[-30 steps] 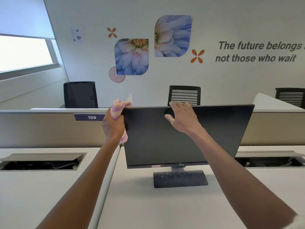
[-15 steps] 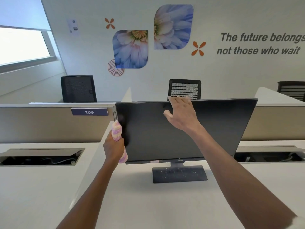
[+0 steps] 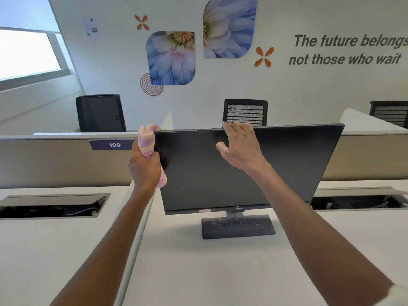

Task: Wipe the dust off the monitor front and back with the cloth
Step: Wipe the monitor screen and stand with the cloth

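Our left hand (image 3: pixel 144 166) has its fingers curled tight round a bunched pink-and-yellow cloth (image 3: pixel 146 143); the cloth sticks up out of the fist and a smaller tuft hangs out below it; its upper part lies against the left edge of the monitor (image 3: pixel 287 168), close under the top left corner; whether any of it reaches round to the back we cannot tell. Our right hand (image 3: pixel 239 149) lies on the top edge of the monitor, left of its middle; the fingers (image 3: pixel 234 127) are hooked over the rim with their tips hidden behind it, the thumb is spread out to the left over the dark screen, and the palm is against the upper part of the glass.

The monitor stands upright on its flat dark base (image 3: pixel 238 227), which is speckled with pale flecks, on a white desk (image 3: pixel 198 272); the screen is off. Behind it runs a beige partition (image 3: pixel 55 162) bearing a purple label reading 109 (image 3: pixel 114 145); open cable troughs are sunk into the desk at left (image 3: pixel 50 208) and right (image 3: pixel 357 203). Beyond the partition stand black office chairs (image 3: pixel 100 113); the wall carries flower decals (image 3: pixel 172 58) and grey lettering.
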